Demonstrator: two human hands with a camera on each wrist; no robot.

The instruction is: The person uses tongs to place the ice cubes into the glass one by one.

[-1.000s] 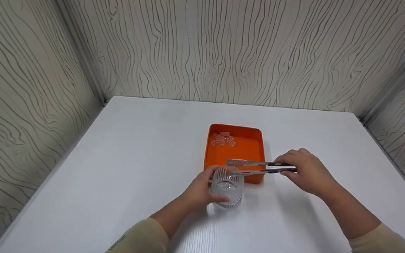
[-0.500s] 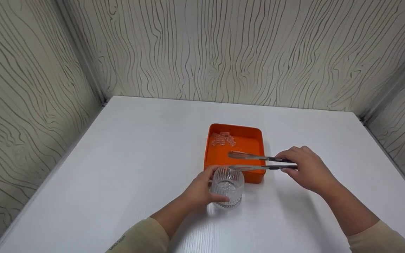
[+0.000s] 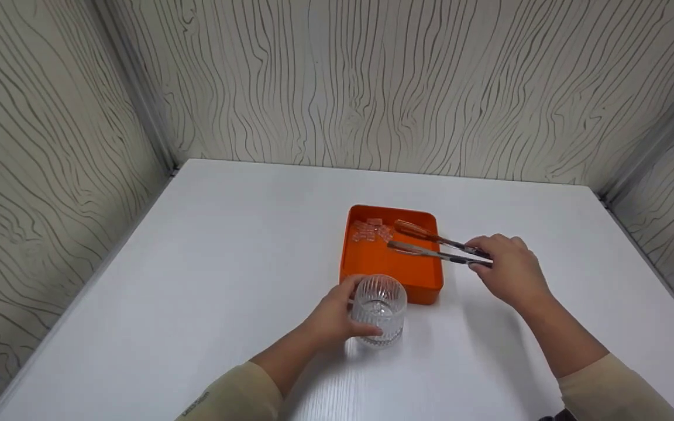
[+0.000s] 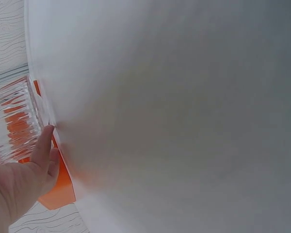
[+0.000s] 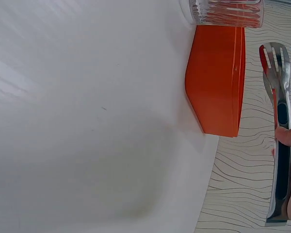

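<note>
My left hand point(image 3: 332, 317) wraps around the side of a clear ribbed drinking glass point(image 3: 379, 310) standing on the white table, thumb across its front. In the left wrist view the glass point(image 4: 17, 121) shows beside the fingers. My right hand point(image 3: 509, 270) holds metal tongs point(image 3: 430, 252) by their dark-padded handles, thumb on one arm. The tongs' tips are parted over an orange tray point(image 3: 366, 263), with nothing seen between them. Several small clear pieces like ice cubes point(image 3: 371, 229) lie in the tray's far left corner. In the right wrist view the slotted tongs point(image 5: 280, 121) appear side-on.
The white table point(image 3: 243, 245) stretches around the tray and glass. Wood-grain patterned panels point(image 3: 337, 88) rise behind it and at both sides. The glass stands close against the tray's near edge.
My right hand has moved the tongs away from the glass rim, up and over the tray, with their tips spreading wider apart. The left hand and the glass have stayed put.
</note>
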